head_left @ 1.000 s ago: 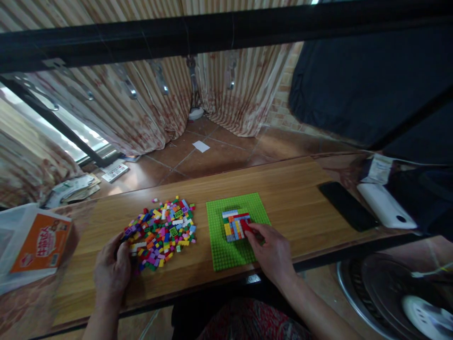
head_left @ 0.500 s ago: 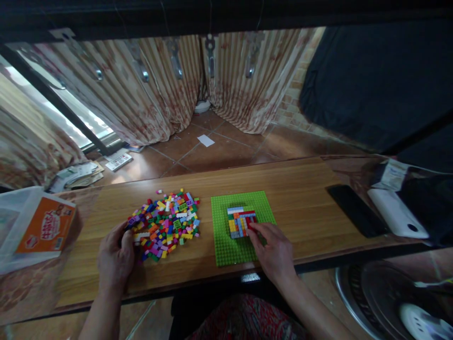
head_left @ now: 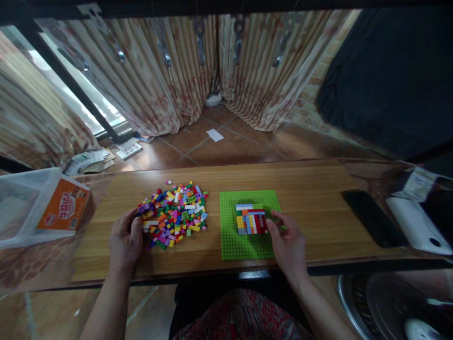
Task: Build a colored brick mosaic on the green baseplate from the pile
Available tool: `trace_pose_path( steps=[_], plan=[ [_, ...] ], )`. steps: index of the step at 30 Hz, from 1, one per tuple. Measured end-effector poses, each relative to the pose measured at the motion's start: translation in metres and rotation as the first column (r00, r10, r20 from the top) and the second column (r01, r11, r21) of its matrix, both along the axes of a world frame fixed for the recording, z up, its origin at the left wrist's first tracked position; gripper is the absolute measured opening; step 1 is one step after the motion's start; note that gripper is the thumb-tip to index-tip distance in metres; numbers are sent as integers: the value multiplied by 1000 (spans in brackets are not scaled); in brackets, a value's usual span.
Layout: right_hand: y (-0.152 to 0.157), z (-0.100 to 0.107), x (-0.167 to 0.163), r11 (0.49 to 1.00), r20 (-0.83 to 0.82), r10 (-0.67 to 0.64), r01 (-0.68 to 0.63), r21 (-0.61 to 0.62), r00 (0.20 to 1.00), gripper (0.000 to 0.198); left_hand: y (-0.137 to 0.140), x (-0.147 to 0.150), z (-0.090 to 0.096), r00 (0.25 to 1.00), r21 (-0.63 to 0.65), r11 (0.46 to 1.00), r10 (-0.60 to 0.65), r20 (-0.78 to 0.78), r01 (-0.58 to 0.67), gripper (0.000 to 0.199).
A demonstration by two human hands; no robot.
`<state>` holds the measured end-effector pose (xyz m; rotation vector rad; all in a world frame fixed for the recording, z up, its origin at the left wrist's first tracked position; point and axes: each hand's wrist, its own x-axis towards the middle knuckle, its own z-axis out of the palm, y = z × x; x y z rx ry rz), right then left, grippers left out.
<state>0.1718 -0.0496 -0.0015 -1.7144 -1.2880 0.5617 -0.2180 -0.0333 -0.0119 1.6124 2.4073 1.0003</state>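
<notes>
A loose pile of small coloured toy bricks (head_left: 177, 217) lies on the wooden tabletop. My left hand (head_left: 125, 238) rests against the pile's left edge, thumb apart from the curled fingers; their tips are partly hidden among dark bricks. Right of the pile lies a green studded baseplate (head_left: 231, 248). On it stands a low block of bricks (head_left: 250, 221) with blue, yellow, white and red strips. My right hand (head_left: 289, 241) is just right of this block, over the plate's right edge. Its thumb and forefinger are apart, with no brick visible between them.
At the left stands a clear plastic box (head_left: 30, 177) with an orange label. A black phone-like slab (head_left: 373, 218) and a white device (head_left: 417, 224) lie at the right end. The wooden tabletop (head_left: 318, 189) has its front edge close to my lap.
My right hand has drawn off the brick block to the right, and its fingers have parted. My left hand stays at the pile. The whole view has shifted slightly.
</notes>
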Motion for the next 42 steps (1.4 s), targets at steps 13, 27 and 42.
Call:
trace_pose_path(
  steps=[13,27,42],
  plan=[
    [5,-9,-16,1000,149,-18,15,16,989,43,1,-2,-2,1000,-22,1000,1,-31,-2,40],
    [5,-19,-23,999,222,13,-24,45,975,39,1,-4,-4,999,16,1000,-24,-31,25,39],
    [-1,6,-16,984,151,-14,-13,175,988,41,0,1,-7,999,88,995,-51,-15,53,34]
  ],
)
